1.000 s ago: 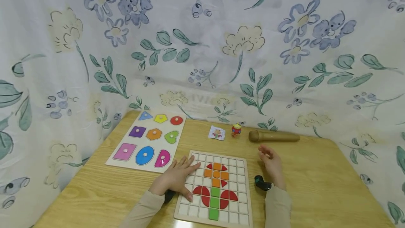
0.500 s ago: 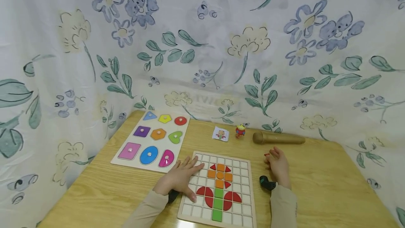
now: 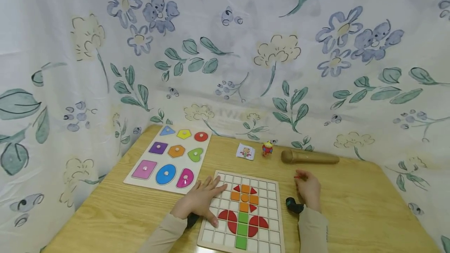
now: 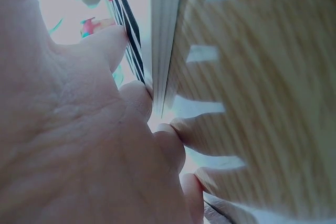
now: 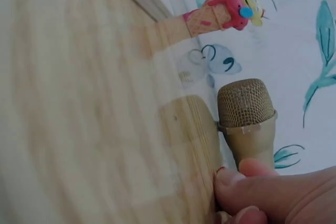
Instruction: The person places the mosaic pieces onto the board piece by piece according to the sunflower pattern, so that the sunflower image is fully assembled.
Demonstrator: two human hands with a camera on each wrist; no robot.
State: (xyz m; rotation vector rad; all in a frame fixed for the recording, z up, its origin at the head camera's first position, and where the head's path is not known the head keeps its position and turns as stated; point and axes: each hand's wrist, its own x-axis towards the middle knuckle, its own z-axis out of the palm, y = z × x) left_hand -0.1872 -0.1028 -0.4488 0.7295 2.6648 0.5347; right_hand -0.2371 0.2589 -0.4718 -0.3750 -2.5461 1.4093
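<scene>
My left hand point(image 3: 199, 201) rests with spread fingers on the left edge of a wooden grid board point(image 3: 263, 244). Orange, red and green pieces on it form a flower, with green squares point(image 3: 242, 229) as its stem, red leaf pieces point(image 3: 258, 221) beside that and small red triangles point(image 3: 253, 208) around the orange head. To the right of the board, my right hand point(image 3: 308, 188) pinches a small red piece point(image 3: 298, 177) between thumb and fingers, low over the table. Most of this piece is hidden; a sliver of red shows at the thumb tip in the right wrist view.
A knobbed shape puzzle point(image 3: 191, 163) lies at the back left. Along the back stand a small picture card point(image 3: 245, 151), a toy figure point(image 3: 267, 148) and a gold microphone point(image 3: 309, 157). A floral curtain point(image 3: 225, 50) hangs behind the table.
The red piece has come into sight between my right fingers, and that hand has drawn slightly nearer to me. My left hand stays on the board; the head view has shifted a little.
</scene>
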